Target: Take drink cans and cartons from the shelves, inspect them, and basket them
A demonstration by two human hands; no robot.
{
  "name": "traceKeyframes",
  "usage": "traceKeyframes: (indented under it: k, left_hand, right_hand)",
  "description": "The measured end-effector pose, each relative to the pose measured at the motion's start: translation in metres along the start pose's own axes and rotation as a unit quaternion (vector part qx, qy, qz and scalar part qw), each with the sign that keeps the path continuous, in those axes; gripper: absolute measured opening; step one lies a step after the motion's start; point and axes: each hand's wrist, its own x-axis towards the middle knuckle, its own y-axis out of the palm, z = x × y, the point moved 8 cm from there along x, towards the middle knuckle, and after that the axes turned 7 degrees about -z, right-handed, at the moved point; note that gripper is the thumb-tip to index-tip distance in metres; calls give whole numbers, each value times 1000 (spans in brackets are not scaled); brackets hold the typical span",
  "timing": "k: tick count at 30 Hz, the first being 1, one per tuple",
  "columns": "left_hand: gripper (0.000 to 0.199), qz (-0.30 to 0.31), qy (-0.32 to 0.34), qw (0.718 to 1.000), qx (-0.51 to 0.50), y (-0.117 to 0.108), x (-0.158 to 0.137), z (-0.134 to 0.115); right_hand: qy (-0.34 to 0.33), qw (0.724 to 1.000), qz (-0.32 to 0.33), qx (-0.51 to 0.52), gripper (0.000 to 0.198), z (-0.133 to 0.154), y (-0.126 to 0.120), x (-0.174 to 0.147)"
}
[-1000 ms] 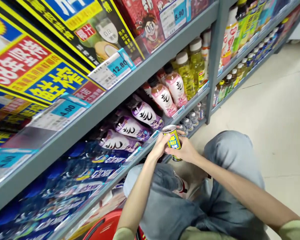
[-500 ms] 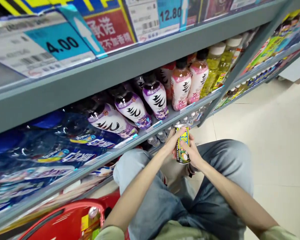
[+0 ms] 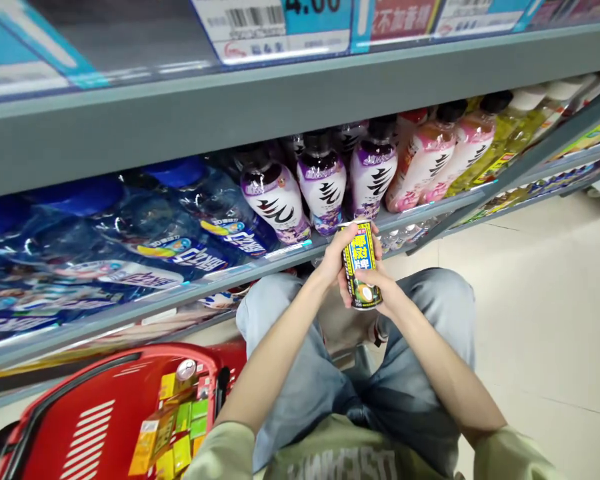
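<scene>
Drinks can point(image 3: 361, 250), one: fingers of left hand point(image 3: 334, 259) and right hand point(image 3: 391, 293) curled round it; seemingly under inspection; moving it calls for steady grip.

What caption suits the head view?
Left hand and right hand hold a can near bottles and a red basket.

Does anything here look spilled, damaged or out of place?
Nothing stands out: no spill shows, and the can between the left hand and right hand has no clear dent. Small boxes in the red basket just lie jumbled.
</scene>
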Motion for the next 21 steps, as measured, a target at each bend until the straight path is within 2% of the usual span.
traceKeyframes:
  k: [5,10,16,21]
  left_hand:
    - [58,-7,19,1000,-10,-14,-8,-11]
    - [58,23,44,999,-10,-7,-12,-18]
    - [55,54,58,997,-12,1,-10,-17]
    - [56,73,49,996,-8,2,-7,-9]
  right_hand:
    - [-3,999,19,-36,36,-5,13,6]
    - [-10,998,42,-51,36,-6,14,3]
    - [-9,995,16,-97,45,-3,7,0]
    - [-33,990,-15,-139,48,2,3,-1]
